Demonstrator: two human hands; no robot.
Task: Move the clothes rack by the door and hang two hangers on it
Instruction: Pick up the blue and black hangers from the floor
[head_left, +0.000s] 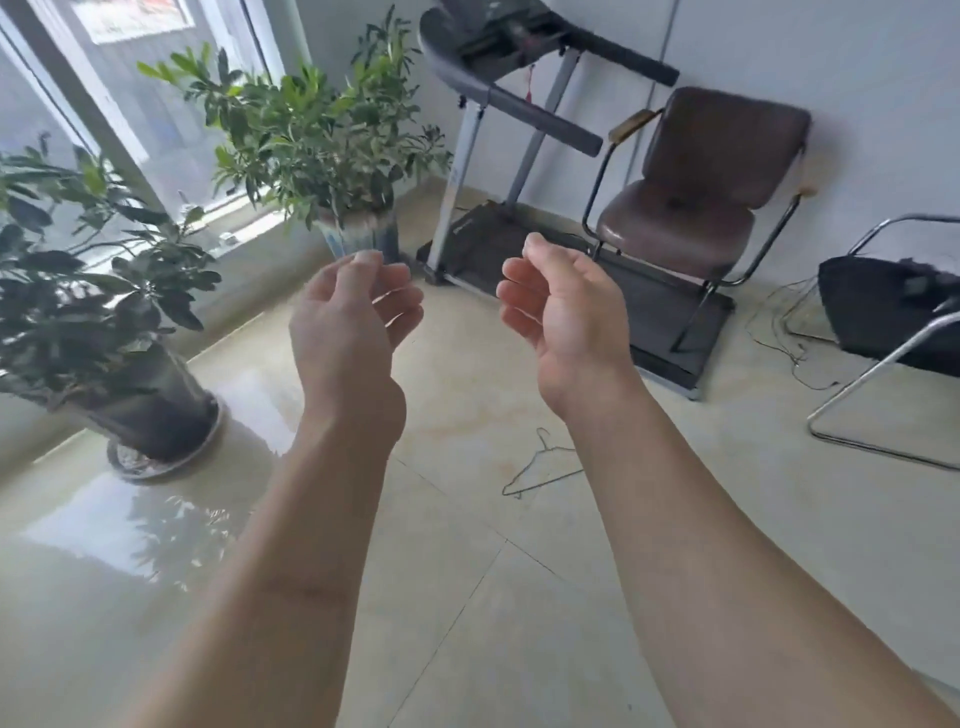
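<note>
Both hands are hanging raised in front of the person with nothing in them: the left hand (353, 317) is loosely curled, fingers bent toward the thumb around empty air, and the right hand (558, 317) is half-open with its palm turned inward. The one task item in view is a thin wire hanger (537, 470) lying flat on the tiled floor (467, 597), below and just left of the right forearm, which is covering part of it; whether a second hanger is lying under it is too fine to tell. No clothes rack or door is showing, only two potted plants (311, 140), a treadmill (519, 104) and a brown chair (696, 187) along the walls. The step in hand is probably finding the rack, so turning the head to locate it first makes sense. When collecting the hanger, pinching its upturned hook should be easier than scraping the flat wire off the glossy tile.
</note>
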